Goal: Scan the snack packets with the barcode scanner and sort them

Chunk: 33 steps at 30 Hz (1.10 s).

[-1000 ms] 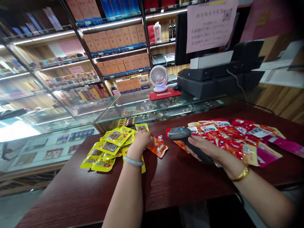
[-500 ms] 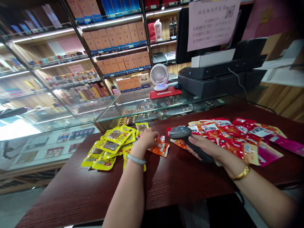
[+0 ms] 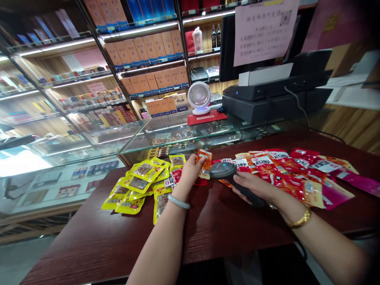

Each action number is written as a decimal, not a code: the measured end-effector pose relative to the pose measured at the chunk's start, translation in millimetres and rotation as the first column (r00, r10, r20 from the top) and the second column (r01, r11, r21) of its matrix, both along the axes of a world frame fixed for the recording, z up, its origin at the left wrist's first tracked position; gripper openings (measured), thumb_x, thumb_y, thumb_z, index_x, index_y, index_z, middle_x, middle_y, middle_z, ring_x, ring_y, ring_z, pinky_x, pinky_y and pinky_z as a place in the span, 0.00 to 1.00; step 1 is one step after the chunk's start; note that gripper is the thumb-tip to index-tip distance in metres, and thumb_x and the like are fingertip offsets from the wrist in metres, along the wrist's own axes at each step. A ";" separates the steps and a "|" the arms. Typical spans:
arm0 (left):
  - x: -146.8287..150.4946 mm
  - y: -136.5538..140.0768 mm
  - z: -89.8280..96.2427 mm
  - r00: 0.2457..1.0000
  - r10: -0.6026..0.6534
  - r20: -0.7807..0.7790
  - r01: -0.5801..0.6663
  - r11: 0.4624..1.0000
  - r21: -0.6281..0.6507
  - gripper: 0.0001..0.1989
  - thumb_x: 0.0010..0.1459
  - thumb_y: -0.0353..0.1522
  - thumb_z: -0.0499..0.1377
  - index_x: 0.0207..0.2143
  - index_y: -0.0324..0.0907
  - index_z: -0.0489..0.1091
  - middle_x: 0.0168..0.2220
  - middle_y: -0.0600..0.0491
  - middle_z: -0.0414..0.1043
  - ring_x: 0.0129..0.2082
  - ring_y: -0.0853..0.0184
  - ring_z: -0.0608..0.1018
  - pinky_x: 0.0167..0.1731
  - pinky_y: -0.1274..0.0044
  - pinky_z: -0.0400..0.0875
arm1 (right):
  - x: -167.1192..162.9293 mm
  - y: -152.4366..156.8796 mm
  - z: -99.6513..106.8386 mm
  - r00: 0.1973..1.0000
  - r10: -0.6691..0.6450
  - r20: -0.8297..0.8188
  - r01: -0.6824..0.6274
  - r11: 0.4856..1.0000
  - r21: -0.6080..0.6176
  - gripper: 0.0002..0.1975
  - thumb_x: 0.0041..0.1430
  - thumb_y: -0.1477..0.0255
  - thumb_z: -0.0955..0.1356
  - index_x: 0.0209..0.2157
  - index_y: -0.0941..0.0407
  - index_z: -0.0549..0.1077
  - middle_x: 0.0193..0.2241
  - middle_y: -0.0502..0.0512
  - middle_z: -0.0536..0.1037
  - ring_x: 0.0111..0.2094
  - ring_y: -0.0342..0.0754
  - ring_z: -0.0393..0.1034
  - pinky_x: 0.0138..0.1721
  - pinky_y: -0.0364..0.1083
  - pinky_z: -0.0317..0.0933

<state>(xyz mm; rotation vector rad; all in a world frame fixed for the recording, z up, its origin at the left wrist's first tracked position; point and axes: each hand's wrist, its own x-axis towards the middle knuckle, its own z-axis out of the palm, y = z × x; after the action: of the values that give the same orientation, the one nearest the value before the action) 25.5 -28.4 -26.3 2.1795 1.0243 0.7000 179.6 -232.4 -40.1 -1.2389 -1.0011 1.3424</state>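
My left hand (image 3: 192, 168) grips an orange snack packet (image 3: 205, 162) by its left edge, holding it upright above the table. In my right hand (image 3: 252, 186) is a black handheld barcode scanner (image 3: 224, 170), its head pointing left, close to the packet. Yellow snack packets (image 3: 139, 183) lie heaped to the left of my left hand. A red packet (image 3: 174, 177) rests against that heap, partly behind my left wrist. Beyond my right hand spreads a pile of red and orange packets (image 3: 285, 170), with some magenta ones (image 3: 337, 192) at its right side.
The dark red wooden table (image 3: 225, 233) meets a glass display case (image 3: 178, 132) at the back. On the glass stands a small white fan (image 3: 199, 97). A monitor with a pink paper sign (image 3: 264, 33) and a black cash drawer (image 3: 249, 107) stand at back right.
My left hand has lifted the orange packet from the table and turned it upright beside the scanner's head. A red packet now shows by the yellow heap. My right hand has barely moved.
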 end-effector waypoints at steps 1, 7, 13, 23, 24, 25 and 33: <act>0.6 -0.8 -0.7 1.000 -0.001 0.021 0.001 1.000 -0.013 0.14 0.62 0.44 0.55 0.33 0.44 0.67 0.30 0.57 0.73 0.30 0.69 0.73 0.30 0.79 0.61 | 0.3 0.2 -1.0 1.000 0.007 0.006 -0.007 1.000 0.001 0.25 0.56 0.46 0.68 0.37 0.55 0.67 0.21 0.45 0.70 0.15 0.39 0.63 0.12 0.37 0.57; -3.2 2.7 1.2 0.998 0.025 0.052 -0.025 1.000 -0.003 0.14 0.62 0.44 0.56 0.33 0.43 0.66 0.28 0.58 0.71 0.28 0.71 0.70 0.29 0.80 0.60 | 0.1 0.9 -2.3 1.000 -0.031 0.004 0.031 0.999 -0.010 0.25 0.55 0.46 0.68 0.35 0.55 0.66 0.21 0.45 0.70 0.15 0.38 0.62 0.12 0.37 0.58; 5.6 -8.8 -5.6 0.985 0.031 0.169 0.000 0.984 -0.177 0.14 0.65 0.41 0.53 0.38 0.40 0.68 0.34 0.52 0.74 0.34 0.67 0.75 0.35 0.77 0.68 | -5.5 -5.0 12.0 0.997 -0.072 0.012 0.072 0.997 0.019 0.25 0.56 0.45 0.68 0.34 0.55 0.65 0.21 0.45 0.69 0.15 0.38 0.61 0.12 0.37 0.56; -13.4 -12.9 10.0 0.868 -0.313 -0.387 0.408 0.892 0.193 0.16 0.57 0.34 0.61 0.48 0.44 0.75 0.50 0.45 0.75 0.53 0.57 0.72 0.57 0.67 0.62 | -41.5 -35.8 6.2 0.961 -0.251 0.120 0.257 0.966 -0.037 0.24 0.57 0.46 0.67 0.33 0.53 0.64 0.21 0.43 0.67 0.16 0.38 0.63 0.16 0.38 0.58; -20.7 -8.2 14.3 0.833 -0.203 -0.515 0.370 0.897 0.244 0.18 0.54 0.37 0.64 0.48 0.44 0.75 0.50 0.44 0.74 0.54 0.54 0.71 0.57 0.65 0.61 | -48.1 -35.9 5.1 0.961 -0.259 0.093 0.264 0.963 -0.055 0.24 0.57 0.45 0.67 0.33 0.53 0.64 0.21 0.43 0.67 0.15 0.38 0.62 0.16 0.38 0.58; -27.1 -3.9 17.9 0.785 -0.105 -0.611 0.334 0.902 0.275 0.21 0.51 0.39 0.66 0.48 0.44 0.75 0.50 0.43 0.73 0.55 0.51 0.69 0.56 0.63 0.61 | -54.7 -35.0 4.7 0.963 -0.261 0.064 0.266 0.961 -0.074 0.25 0.56 0.45 0.67 0.33 0.53 0.63 0.21 0.43 0.68 0.15 0.38 0.62 0.16 0.38 0.58; -31.5 10.3 18.0 0.737 0.006 -0.676 0.281 0.907 0.314 0.27 0.50 0.51 0.64 0.45 0.42 0.69 0.46 0.43 0.74 0.53 0.50 0.70 0.54 0.62 0.59 | -79.9 -14.6 7.0 0.958 -0.283 0.050 0.285 0.958 -0.043 0.25 0.56 0.44 0.66 0.33 0.53 0.62 0.20 0.41 0.67 0.15 0.38 0.62 0.16 0.39 0.58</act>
<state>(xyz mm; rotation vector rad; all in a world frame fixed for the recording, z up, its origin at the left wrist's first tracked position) -6.0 -18.2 -8.3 2.9475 1.0928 0.0102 99.7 -247.0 -33.1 -1.3960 -0.7877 1.1256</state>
